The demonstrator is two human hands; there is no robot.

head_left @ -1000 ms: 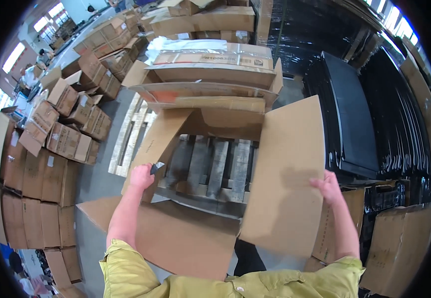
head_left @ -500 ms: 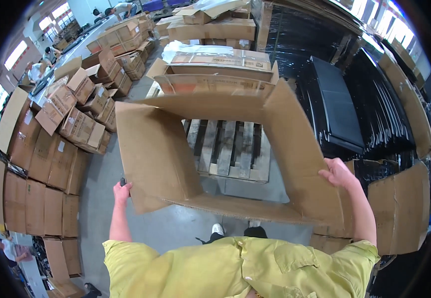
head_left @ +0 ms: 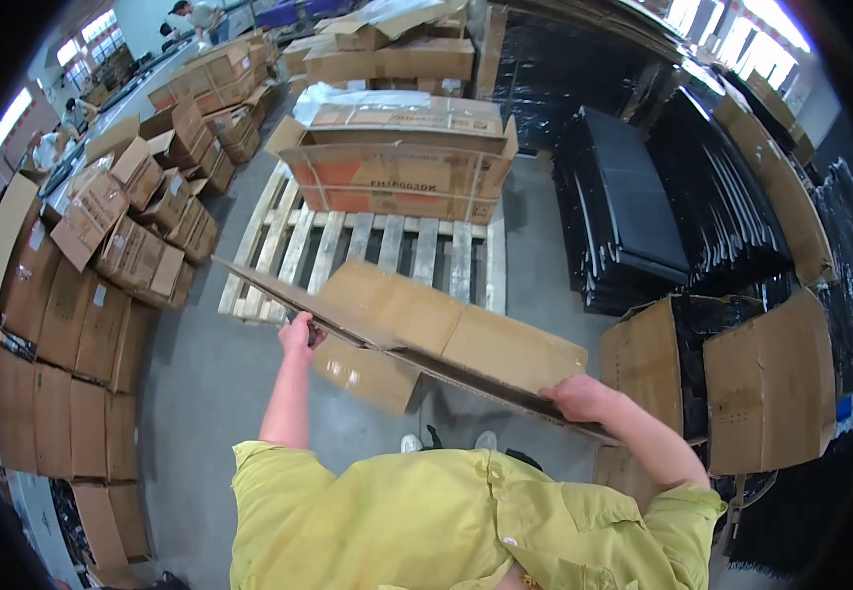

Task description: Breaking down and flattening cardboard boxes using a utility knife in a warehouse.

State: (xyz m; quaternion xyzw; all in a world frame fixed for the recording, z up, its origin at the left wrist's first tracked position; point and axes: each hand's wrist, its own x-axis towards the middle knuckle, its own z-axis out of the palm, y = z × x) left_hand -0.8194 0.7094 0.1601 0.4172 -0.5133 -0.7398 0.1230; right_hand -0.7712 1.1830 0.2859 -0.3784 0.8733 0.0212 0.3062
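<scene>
A brown cardboard box (head_left: 407, 313), folded nearly flat and tilted, hangs in front of me with some flaps spread out. Its long edge slopes down from left to right. My left hand (head_left: 299, 336) is closed at that edge toward the left end, with a small dark object that I cannot make out showing by the fingers. At the lower right end, my right hand (head_left: 582, 399) grips the cardboard, thumb on top. The underside of the box is mostly hidden.
A wooden pallet (head_left: 426, 246) lies ahead, with a long strapped carton (head_left: 397, 182) at its far side. Open boxes (head_left: 151, 197) and stacked cartons (head_left: 62, 403) line the left. Black panels (head_left: 623, 197) and a carton (head_left: 771, 383) stand at right. People work far left.
The box has gone from an open, hollow frame to nearly flat and sits lower. My left hand has moved right and up, my right hand left and down. More of the pallet shows.
</scene>
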